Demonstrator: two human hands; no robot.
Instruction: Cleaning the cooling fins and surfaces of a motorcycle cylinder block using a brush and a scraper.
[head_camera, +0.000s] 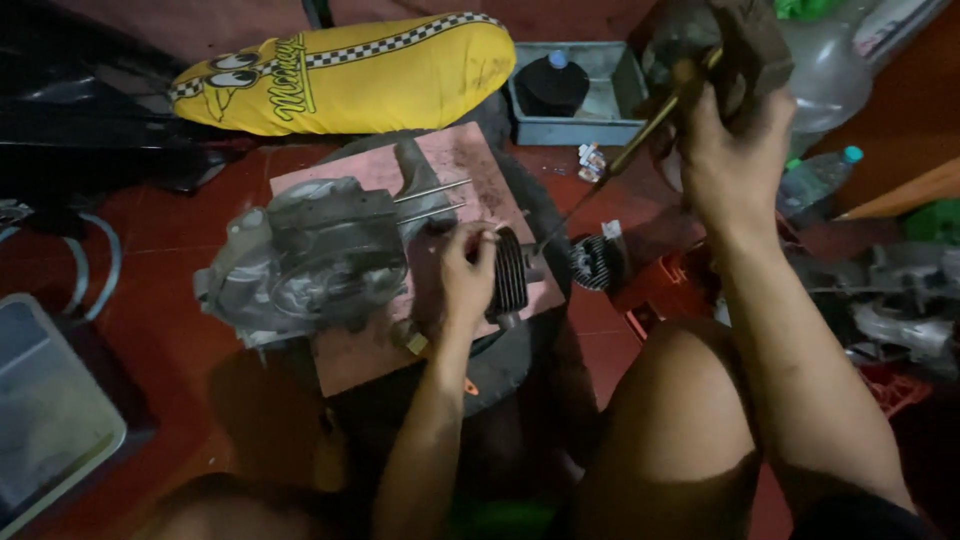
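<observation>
On pink board (455, 150): finned engine cylinder (512, 275), left hand (465, 275) clasping fins; judged heavy, rigid, oily. Right hand (735, 150) raised, clutching grimy part (735, 45).

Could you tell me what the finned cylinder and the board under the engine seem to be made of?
Finned cylinder, gripped by the left hand: apparently cast metal, dull dark grey, with thin cooling fins. Board: likely wood or plywood, flat with a pinkish, stained, worn surface.

Red tiled floor (170, 300) as the workplace

A tyre (520, 360) at centre carries a pinkish board (350, 360); yellow seat (350, 75) at eleven o'clock, grey tray (620, 110) at one, plastic bottle (815, 180) at two
</observation>
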